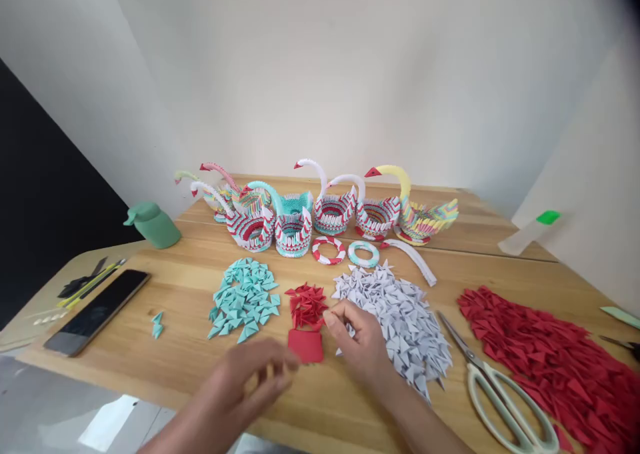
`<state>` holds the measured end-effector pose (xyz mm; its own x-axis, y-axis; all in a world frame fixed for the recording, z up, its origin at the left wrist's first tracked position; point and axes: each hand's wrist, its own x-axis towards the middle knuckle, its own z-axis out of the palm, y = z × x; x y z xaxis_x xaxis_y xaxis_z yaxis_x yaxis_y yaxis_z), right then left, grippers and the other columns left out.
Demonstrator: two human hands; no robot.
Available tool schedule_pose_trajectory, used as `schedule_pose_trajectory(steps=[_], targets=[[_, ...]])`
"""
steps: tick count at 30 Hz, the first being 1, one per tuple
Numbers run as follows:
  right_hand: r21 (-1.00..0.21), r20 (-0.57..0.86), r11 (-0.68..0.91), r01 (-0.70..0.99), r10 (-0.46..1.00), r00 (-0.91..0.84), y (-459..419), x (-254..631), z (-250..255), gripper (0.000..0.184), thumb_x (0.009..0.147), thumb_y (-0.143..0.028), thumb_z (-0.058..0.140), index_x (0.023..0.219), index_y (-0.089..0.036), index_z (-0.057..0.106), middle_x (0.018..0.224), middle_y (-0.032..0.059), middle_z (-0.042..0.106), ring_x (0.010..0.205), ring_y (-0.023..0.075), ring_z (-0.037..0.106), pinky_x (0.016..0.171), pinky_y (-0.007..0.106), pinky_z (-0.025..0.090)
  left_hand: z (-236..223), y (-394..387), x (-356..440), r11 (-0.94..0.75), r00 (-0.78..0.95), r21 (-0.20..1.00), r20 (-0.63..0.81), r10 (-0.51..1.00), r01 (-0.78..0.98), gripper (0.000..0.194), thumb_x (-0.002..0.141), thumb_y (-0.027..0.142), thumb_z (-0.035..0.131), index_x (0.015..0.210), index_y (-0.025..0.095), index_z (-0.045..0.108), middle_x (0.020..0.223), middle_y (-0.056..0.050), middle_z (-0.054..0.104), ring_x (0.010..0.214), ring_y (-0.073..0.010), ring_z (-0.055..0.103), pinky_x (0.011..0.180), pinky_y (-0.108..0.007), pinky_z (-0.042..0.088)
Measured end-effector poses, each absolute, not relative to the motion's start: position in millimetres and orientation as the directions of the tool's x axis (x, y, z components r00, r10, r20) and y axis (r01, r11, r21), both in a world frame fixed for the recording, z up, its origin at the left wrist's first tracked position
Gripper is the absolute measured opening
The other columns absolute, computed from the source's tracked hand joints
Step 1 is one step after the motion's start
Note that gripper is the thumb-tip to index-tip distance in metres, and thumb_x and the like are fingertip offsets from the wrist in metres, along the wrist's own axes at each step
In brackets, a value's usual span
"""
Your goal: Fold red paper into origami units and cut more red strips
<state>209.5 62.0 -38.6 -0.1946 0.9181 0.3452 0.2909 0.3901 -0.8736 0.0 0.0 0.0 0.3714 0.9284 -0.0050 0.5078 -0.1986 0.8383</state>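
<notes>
My right hand [360, 344] is over the near edge of a small pile of red folded paper triangles [306, 301], thumb and forefinger pinched on a red paper triangle at the pile's edge. Just in front of that pile lies a stack of flat red paper [305, 346]. Beside the stack, to the left, my left hand [245, 384] hovers with its fingers bent and thumb apart, holding nothing that I can see. Turquoise paper triangles [244, 297] are heaped left of the red ones, and white paper triangles [400, 317] spread under and beyond my right hand.
Several folded paper swans [333, 211] stand along the back. Two paper rings [329, 250] and a white paper neck [413, 259] lie before them. Scissors [493, 387] and a large red heap [555, 361] are right. A phone [100, 311] and a green container [155, 224] are left.
</notes>
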Motion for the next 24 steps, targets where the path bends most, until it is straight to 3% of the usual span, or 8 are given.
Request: schedule_pose_trajectory(steps=[4, 10, 15, 19, 24], targets=[[-0.879, 0.343, 0.374, 0.296, 0.927, -0.152, 64.3, 211.1, -43.1, 0.031, 0.088, -0.034, 0.049, 0.061, -0.019, 0.045, 0.054, -0.0058, 0.040, 0.050, 0.0094, 0.038, 0.050, 0.021, 0.031, 1.1, 60.3, 35.9, -0.189, 0.337, 0.885, 0.038, 0.941, 0.426, 0.018, 0.080, 0.032, 0.061, 0.087, 0.017, 0.067, 0.078, -0.003, 0.067, 0.066, -0.0124, 0.053, 0.061, -0.021, 0.040], [-0.925, 0.272, 0.285, 0.250, 0.958, -0.087, 71.9, 217.2, -44.9, 0.032, 0.087, -0.037, 0.052, 0.061, -0.019, 0.049, 0.054, -0.0057, 0.040, 0.050, 0.0094, 0.036, 0.050, 0.021, 0.030, -8.0, 82.9, 55.2, -0.088, 0.388, 0.967, -0.012, 0.922, 0.238, 0.018, 0.079, 0.029, 0.059, 0.076, 0.012, 0.062, 0.065, -0.001, 0.058, 0.060, -0.0105, 0.048, 0.057, -0.021, 0.037], [-0.986, 0.145, 0.153, 0.072, 0.984, -0.106, 79.4, 221.1, -47.6, 0.039, 0.088, -0.046, 0.051, 0.060, -0.018, 0.050, 0.050, -0.0049, 0.043, 0.048, 0.0091, 0.036, 0.048, 0.021, 0.030, -15.7, 91.2, 59.9, 0.015, 0.368, 0.989, -0.069, 0.927, 0.148, 0.025, 0.075, 0.034, 0.061, 0.066, 0.012, 0.054, 0.056, 0.002, 0.049, 0.051, -0.0072, 0.040, 0.049, -0.019, 0.030], [-0.992, 0.089, 0.076, -0.098, 0.986, -0.139, 83.5, 224.6, -48.1, 0.047, 0.093, -0.054, 0.036, 0.075, -0.017, 0.059, 0.055, -0.0015, 0.051, 0.049, 0.0109, 0.044, 0.050, 0.023, 0.035, -22.0, 95.2, 62.6, 0.093, 0.232, 0.995, -0.095, 0.968, 0.020, 0.028, 0.074, 0.039, 0.061, 0.067, 0.014, 0.051, 0.050, 0.003, 0.049, 0.045, -0.0069, 0.040, 0.047, -0.019, 0.031], [-0.998, 0.056, 0.057, 0.002, 0.993, -0.107, 84.6, 224.1, -43.7, 0.032, 0.086, -0.046, 0.055, 0.072, -0.017, 0.057, 0.057, -0.0033, 0.050, 0.050, 0.0096, 0.041, 0.050, 0.022, 0.034, -30.5, 96.2, 65.7, 0.116, 0.224, 0.992, -0.103, 0.969, -0.046, 0.030, 0.072, 0.040, 0.062, 0.067, 0.014, 0.050, 0.048, 0.005, 0.047, 0.043, -0.0058, 0.037, 0.045, -0.019, 0.030]])
